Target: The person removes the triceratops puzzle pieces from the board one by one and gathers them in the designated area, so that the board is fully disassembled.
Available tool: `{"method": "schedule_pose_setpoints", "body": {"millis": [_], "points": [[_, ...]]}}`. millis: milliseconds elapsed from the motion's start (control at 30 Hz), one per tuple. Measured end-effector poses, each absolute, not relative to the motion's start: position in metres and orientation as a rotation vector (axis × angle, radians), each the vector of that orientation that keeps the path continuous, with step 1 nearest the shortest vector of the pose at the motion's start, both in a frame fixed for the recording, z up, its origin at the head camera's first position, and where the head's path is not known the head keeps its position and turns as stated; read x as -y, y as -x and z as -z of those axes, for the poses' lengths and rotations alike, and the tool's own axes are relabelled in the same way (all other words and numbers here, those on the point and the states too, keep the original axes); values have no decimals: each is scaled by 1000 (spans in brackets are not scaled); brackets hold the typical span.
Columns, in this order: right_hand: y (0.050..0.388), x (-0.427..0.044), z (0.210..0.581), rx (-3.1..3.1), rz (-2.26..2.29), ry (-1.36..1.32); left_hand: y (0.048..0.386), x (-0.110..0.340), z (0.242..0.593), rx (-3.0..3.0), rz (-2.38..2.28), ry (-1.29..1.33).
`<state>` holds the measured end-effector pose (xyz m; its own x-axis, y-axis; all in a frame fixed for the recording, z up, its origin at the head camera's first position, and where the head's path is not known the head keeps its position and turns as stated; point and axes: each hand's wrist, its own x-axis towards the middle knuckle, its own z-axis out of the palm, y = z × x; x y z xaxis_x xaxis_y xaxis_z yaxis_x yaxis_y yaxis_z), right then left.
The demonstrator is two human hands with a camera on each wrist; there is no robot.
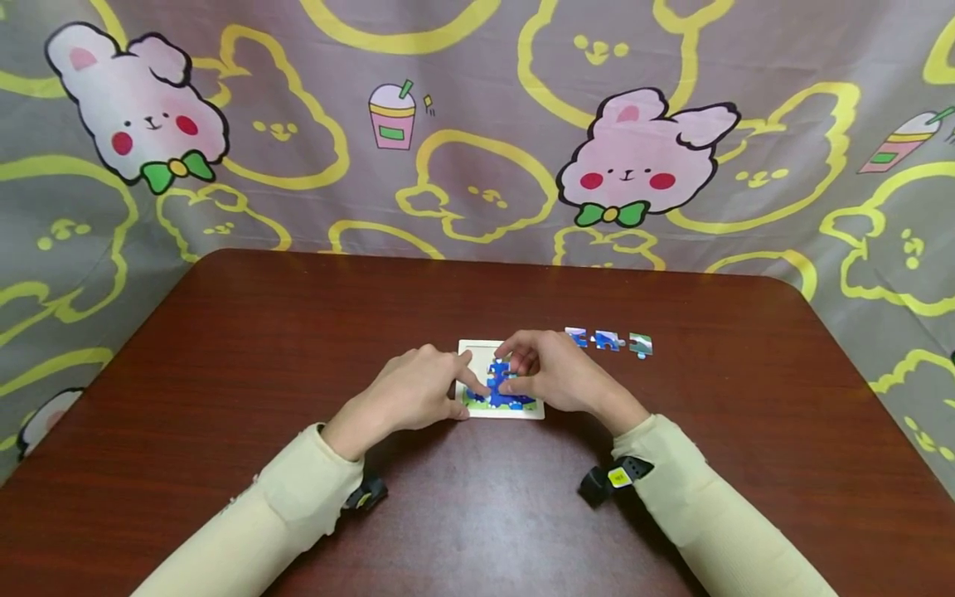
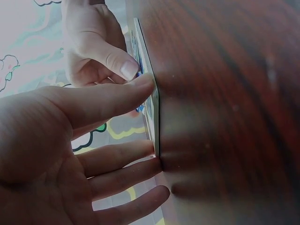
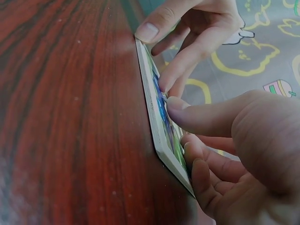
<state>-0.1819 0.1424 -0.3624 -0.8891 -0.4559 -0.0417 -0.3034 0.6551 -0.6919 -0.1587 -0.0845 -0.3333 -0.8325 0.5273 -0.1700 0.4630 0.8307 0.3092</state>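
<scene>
Desk [image 1: 224, 356]: looks smooth, so a sideways shove could prob. make the tray skid.
L hand [image 1: 418, 385]: fingers spread, mostly straight; thumb at tray's near-L corner, index tip down on the picture. If that thumb lifts, tray might twist; index pressing too hard could push a neighbouring pc out of line.
Tray [image 1: 507, 415]: on desk, approx. midway btwn its L & R edges.
Bare part [image 1: 480, 356]: tray's far-L section, no pcs there; nothing backs up adjoining pcs, so a nudge to the L could slide them apart.
Blue pc [image 1: 501, 367]: in tray, btwn both hands. Can't tell if fully seated, fingers cover its edges; a tab off its notch + downward push could tilt it.
R hand [image 1: 555, 373]: curled, thumb & index pinching blue pc from opposite ends. Pulling up w/o letting go might lift joined pcs too.
Loose pcs [image 1: 608, 340]: 3 in a row, R of tray, toward desk's far-R corner, just beyond R hand; a careless wrist swing could scatter them.
</scene>
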Motion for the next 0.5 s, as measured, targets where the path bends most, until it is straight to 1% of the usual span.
{"method": "schedule_pose_setpoints", "body": {"millis": [500], "points": [[181,-143,365,-2673,1065,649,158,83,335,-2757,-390,-755]]}}
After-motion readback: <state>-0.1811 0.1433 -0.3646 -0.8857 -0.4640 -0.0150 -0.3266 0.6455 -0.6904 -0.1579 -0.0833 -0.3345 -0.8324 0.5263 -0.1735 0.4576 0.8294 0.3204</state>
